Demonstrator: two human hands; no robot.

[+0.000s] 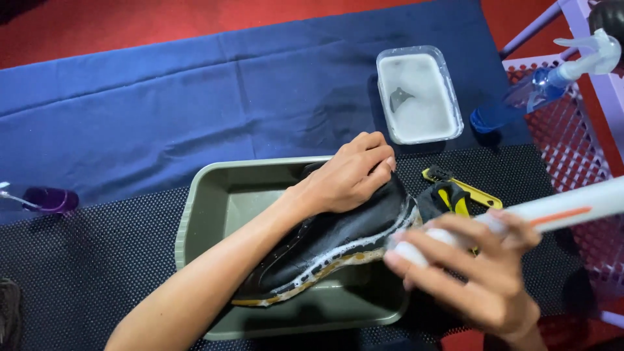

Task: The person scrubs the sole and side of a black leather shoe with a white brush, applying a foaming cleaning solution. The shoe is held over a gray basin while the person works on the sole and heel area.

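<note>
A black shoe [325,244] with a soapy pale sole lies on its side over a grey-green plastic tub [201,195]. My left hand [348,175] presses down on the shoe's upper side and holds it in place. My right hand [471,270] grips a white brush handle [559,209] with an orange stripe. The handle's end sits against the foamy sole edge; its bristles are hidden behind my fingers.
A clear container [419,94] of foamy water stands behind the tub on a blue cloth [162,104]. A yellow-and-black brush [458,192] lies right of the shoe. A blue spray bottle [546,84] rests by a purple rack [585,130]. A purple bottle [45,198] lies far left on a black dotted mat [84,260].
</note>
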